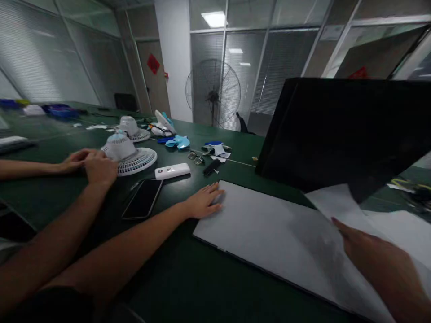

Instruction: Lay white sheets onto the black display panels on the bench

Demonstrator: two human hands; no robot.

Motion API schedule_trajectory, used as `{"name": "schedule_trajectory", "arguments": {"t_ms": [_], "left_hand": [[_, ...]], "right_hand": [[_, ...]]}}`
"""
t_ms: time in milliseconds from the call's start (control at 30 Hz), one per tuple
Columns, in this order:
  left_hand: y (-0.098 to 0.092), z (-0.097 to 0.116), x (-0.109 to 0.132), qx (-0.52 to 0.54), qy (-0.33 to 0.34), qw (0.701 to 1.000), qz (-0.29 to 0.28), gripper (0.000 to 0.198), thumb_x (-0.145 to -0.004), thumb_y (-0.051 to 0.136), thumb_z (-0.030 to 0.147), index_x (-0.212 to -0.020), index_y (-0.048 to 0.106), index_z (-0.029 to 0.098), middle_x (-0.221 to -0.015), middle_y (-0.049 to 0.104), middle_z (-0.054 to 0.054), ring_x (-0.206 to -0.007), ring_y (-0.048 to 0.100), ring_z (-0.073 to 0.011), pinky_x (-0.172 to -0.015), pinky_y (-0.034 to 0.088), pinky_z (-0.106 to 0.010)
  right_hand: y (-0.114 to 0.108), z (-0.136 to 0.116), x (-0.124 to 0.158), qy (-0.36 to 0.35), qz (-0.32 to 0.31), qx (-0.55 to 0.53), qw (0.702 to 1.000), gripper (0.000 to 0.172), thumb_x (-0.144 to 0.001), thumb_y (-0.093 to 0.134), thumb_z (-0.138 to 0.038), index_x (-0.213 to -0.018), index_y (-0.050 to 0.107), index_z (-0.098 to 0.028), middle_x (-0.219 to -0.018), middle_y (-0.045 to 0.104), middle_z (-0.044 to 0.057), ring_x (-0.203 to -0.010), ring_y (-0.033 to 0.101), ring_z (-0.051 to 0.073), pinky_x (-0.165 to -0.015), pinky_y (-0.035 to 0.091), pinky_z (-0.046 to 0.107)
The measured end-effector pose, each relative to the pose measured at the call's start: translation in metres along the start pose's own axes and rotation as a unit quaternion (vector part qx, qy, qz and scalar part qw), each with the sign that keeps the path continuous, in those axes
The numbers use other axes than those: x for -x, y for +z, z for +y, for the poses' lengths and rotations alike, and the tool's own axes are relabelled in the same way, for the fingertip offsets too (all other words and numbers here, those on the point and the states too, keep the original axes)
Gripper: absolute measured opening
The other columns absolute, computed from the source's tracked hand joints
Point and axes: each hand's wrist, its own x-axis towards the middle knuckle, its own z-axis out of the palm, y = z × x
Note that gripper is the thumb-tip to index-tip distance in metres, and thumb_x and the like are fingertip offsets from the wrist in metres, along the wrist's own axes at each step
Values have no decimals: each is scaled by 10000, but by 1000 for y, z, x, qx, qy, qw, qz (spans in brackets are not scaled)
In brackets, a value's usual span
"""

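My left hand (pixel 204 201) lies flat with its fingers spread on the left end of a wide white paper surface (pixel 259 229) with a thin dark edge, resting on the green table. My right hand (pixel 380 260) grips a white sheet of paper (pixel 332 199), lifted and bent at the right side of that surface. The lower part of the sheet droops toward me, and a shadow falls beneath it. Part of the grip is hidden by the back of the hand. More white paper (pixel 404 224) shows beyond my right hand.
A large black monitor-like panel (pixel 346 134) stands behind the paper. To the left lie a phone (pixel 143 198), a white oblong device (pixel 172 171), glasses (pixel 195 158) and a blue fan blade (pixel 178 142). A co-worker's hands (pixel 97 166) touch a white fan part (pixel 136 161).
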Motion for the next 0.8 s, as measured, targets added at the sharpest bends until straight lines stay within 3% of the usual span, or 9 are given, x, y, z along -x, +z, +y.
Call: {"name": "schedule_trajectory", "arguments": {"t_ms": [100,167,233,333,433,567,667,800], "left_hand": [[-1,0,1,9,4,1000,11,679,-1092,363,590,-1619,374,161,-1741,243,-203,-1624,211,-339,-1301,216,-512],[-1,0,1,20,4,1000,18,701,-1096,318,608,-1626,355,152,-1743,245,-194,-1623,218,-332,-1305,213,-507],[0,-1,0,34,0,999,24,762,-1089,295,631,-1645,305,110,-1741,231,-215,-1621,222,-341,-1309,207,-508],[2,-2,-1,59,1,998,37,834,-1081,284,641,-1680,180,70,-1736,229,-231,-1611,254,-348,-1309,216,-516],[4,-4,-3,59,9,997,38,949,-1028,422,691,-1704,103,106,-1750,194,-208,-1604,261,-375,-1305,225,-537],[7,-6,-5,62,-13,997,50,1045,-944,600,684,-1713,124,160,-1746,231,-180,-1587,294,-405,-1293,253,-564],[9,-10,-9,69,-36,994,72,929,-960,595,635,-1687,264,160,-1723,302,-182,-1573,336,-392,-1283,286,-559],[12,-14,-13,57,-54,994,75,698,-981,561,600,-1547,550,193,-1703,358,-163,-1547,391,-389,-1275,312,-542]], "right_hand": [[-9,-46,3,-220,62,-83,970,585,-940,450,-63,-1439,672,-272,-1289,696,74,-972,751,290,-812,677,414],[-16,-76,11,-319,93,-118,936,632,-894,458,-12,-1440,668,-251,-1352,667,68,-1084,727,258,-932,646,377],[-24,-105,21,-379,96,-137,910,663,-897,477,-6,-1495,612,-259,-1451,599,65,-1217,672,247,-1019,607,392],[-39,-135,33,-443,71,-152,881,675,-939,505,-39,-1571,514,-274,-1565,476,75,-1371,559,283,-1027,600,479],[-55,-149,42,-466,41,-169,868,564,-1009,520,-123,-1566,514,-213,-1579,448,104,-1400,526,312,-1016,596,548],[-73,-150,49,-476,8,-221,851,527,-1046,575,-260,-1561,517,-167,-1616,390,101,-1433,494,281,-1114,540,498],[-77,-147,51,-489,-7,-275,828,568,-1033,586,-234,-1590,483,-197,-1650,339,73,-1474,442,234,-1185,476,428],[-71,-145,49,-451,-35,-298,841,593,-1025,631,-306,-1593,486,-219,-1671,297,76,-1518,368,281,-1244,389,502]]}}
